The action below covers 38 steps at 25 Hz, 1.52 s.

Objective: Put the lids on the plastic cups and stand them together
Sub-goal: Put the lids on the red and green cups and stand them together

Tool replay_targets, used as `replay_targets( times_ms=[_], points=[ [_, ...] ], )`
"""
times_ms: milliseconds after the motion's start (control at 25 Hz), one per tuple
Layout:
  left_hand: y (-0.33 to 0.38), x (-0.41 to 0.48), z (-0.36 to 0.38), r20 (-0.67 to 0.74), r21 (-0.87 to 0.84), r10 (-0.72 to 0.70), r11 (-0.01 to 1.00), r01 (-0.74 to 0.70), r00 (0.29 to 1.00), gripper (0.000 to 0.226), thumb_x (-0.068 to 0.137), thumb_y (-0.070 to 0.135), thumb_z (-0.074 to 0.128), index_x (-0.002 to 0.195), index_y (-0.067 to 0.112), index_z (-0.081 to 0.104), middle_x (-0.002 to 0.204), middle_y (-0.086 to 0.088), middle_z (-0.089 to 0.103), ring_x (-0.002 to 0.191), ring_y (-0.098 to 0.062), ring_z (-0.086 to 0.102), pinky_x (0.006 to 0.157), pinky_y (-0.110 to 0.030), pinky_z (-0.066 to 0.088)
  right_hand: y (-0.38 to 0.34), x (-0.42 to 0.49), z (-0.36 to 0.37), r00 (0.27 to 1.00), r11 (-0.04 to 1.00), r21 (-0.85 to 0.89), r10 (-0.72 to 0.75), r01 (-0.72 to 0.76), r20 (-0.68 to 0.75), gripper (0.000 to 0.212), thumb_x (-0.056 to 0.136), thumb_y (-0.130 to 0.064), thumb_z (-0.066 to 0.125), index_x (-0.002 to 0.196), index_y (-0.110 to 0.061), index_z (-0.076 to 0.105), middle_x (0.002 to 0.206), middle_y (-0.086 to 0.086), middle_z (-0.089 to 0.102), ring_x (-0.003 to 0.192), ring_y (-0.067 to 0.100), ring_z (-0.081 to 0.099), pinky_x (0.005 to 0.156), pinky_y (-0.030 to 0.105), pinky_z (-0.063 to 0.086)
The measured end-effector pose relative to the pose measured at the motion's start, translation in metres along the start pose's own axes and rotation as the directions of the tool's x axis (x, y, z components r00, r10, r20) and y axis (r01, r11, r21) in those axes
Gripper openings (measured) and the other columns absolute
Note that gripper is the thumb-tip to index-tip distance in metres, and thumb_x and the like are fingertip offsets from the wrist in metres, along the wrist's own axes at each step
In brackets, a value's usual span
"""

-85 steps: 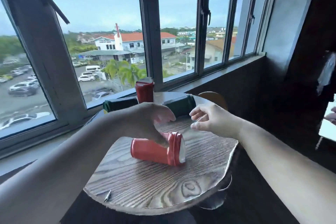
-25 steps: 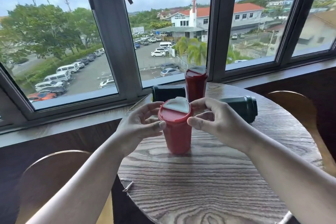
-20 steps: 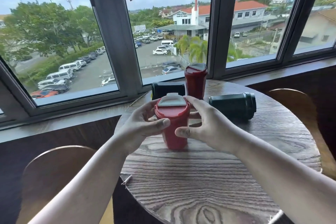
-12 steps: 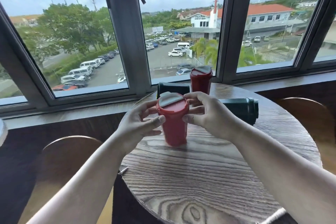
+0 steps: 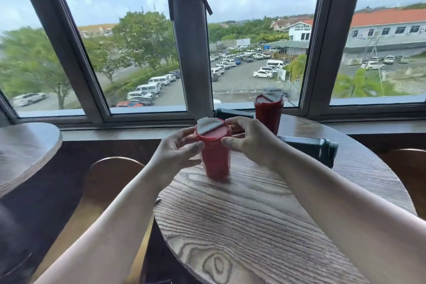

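Tabletop (image 5: 253, 226), hands (image 5: 177, 153) (image 5: 252, 143) around red lid (image 5: 214, 133)

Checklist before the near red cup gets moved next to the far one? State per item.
1. Near red cup upright on the table: ok.
2. Its lid seated all round: cannot tell, fingers hide part of the rim.
3. Left hand and right hand both pinch the lid rim: ok.
4. Far red cup upright by the window, lid on: ok.
5. Green cups standing: not ok. The right green cup and the rear green cup lie on their sides.
6. Free spot beside the far red cup: cannot tell, the right hand hides that stretch.
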<state>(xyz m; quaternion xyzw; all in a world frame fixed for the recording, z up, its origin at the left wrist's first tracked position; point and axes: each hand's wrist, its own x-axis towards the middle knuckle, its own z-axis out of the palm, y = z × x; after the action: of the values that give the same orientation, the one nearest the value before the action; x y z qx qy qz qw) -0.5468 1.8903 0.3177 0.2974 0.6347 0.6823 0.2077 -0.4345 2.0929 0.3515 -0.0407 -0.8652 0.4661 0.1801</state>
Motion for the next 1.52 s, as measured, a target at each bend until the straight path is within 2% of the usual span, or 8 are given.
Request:
replay_targets(
  times_ms=[440,680,840,1040,1160,1280,1360,1520],
  points=[
    [0.011,-0.015,0.016,-0.144,0.128,-0.072,0.988,0.091,0.987,0.050,0.087,0.025,0.078,0.134,0.022,0.063,0.121,0.000,0.076,0.120,-0.030,0.069,0.097,-0.048,0.056,0.015,-0.001,-0.001,0.998,0.999,0.047,0.018,-0.021,0.065,0.054,0.082,-0.028,0.079,0.132,-0.026,0.058,0.109,-0.006,0.072,0.101,0.014,0.070,0.094,0.047,0.057],
    [0.038,-0.042,0.038,-0.371,0.487,0.310,0.868,-0.100,0.875,0.046,0.080,0.028,0.088,0.117,0.040,0.065,0.116,0.014,0.073,0.102,-0.005,0.073,0.092,-0.038,0.060,0.008,-0.033,-0.039,0.998,0.991,0.125,0.050,-0.055,0.048,0.037,0.086,-0.024,0.078,0.120,-0.021,0.064,0.112,-0.005,0.071,0.100,0.011,0.070,0.092,0.043,0.059],
    [0.047,-0.054,0.102,-0.161,0.549,0.371,0.804,-0.229,0.915,0.044,0.076,0.031,0.091,0.113,0.043,0.069,0.116,0.016,0.073,0.103,-0.003,0.070,0.083,-0.034,0.061,0.015,-0.066,-0.075,0.998,1.000,-0.008,-0.026,0.025,-0.056,0.036,0.085,-0.029,0.079,0.118,-0.027,0.065,0.112,-0.009,0.070,0.099,0.002,0.069,0.088,0.035,0.059],
    [0.025,-0.016,0.165,0.132,0.680,0.306,0.664,-0.311,0.943,0.056,0.075,0.036,0.090,0.126,0.038,0.066,0.123,0.021,0.068,0.112,0.003,0.063,0.096,-0.027,0.054,0.048,-0.089,-0.116,0.961,0.987,-0.163,-0.054,0.010,-0.271,0.039,0.072,-0.032,0.085,0.107,-0.034,0.068,0.108,-0.015,0.068,0.104,0.004,0.064,0.091,0.036,0.053],
    [0.005,0.016,0.188,0.199,0.750,0.206,0.597,-0.284,0.958,0.069,0.073,0.038,0.088,0.137,0.035,0.060,0.134,0.015,0.062,0.126,-0.005,0.056,0.109,-0.030,0.046,0.065,-0.104,-0.138,0.949,0.964,-0.246,0.017,-0.099,-0.316,0.044,0.075,-0.025,0.087,0.114,-0.030,0.067,0.099,-0.018,0.059,0.090,0.001,0.054,0.075,0.001,0.036],
    [-0.009,0.035,0.207,0.247,0.762,0.170,0.574,-0.299,0.954,0.081,0.070,0.045,0.087,0.144,0.037,0.054,0.144,0.014,0.054,0.134,-0.007,0.048,0.112,-0.037,0.045,0.089,-0.115,-0.153,0.951,0.956,-0.232,0.105,-0.176,-0.291,0.059,0.075,-0.025,0.087,0.129,-0.026,0.061,0.117,-0.013,0.055,0.107,0.006,0.051,0.071,-0.010,0.027],
    [-0.013,0.041,0.216,0.292,0.769,0.162,0.547,-0.332,0.943,0.083,0.071,0.046,0.088,0.145,0.036,0.053,0.149,0.013,0.050,0.138,-0.008,0.044,0.117,-0.035,0.040,0.102,-0.116,-0.151,0.955,0.963,-0.176,0.157,-0.204,-0.252,0.069,0.071,-0.032,0.089,0.132,-0.028,0.057,0.124,-0.012,0.057,0.118,0.008,0.053,0.087,-0.002,0.034],
    [-0.015,0.050,0.226,0.311,0.799,0.180,0.483,-0.359,0.933,0.078,0.073,0.042,0.088,0.143,0.032,0.056,0.145,0.014,0.054,0.136,-0.011,0.046,0.115,-0.039,0.040,0.128,-0.111,-0.147,0.951,0.975,-0.055,0.196,-0.215,-0.240,0.091,0.050,-0.058,0.085,0.131,-0.040,0.049,0.128,-0.001,0.062,0.121,0.018,0.059,0.103,0.045,0.051]
  ],
)
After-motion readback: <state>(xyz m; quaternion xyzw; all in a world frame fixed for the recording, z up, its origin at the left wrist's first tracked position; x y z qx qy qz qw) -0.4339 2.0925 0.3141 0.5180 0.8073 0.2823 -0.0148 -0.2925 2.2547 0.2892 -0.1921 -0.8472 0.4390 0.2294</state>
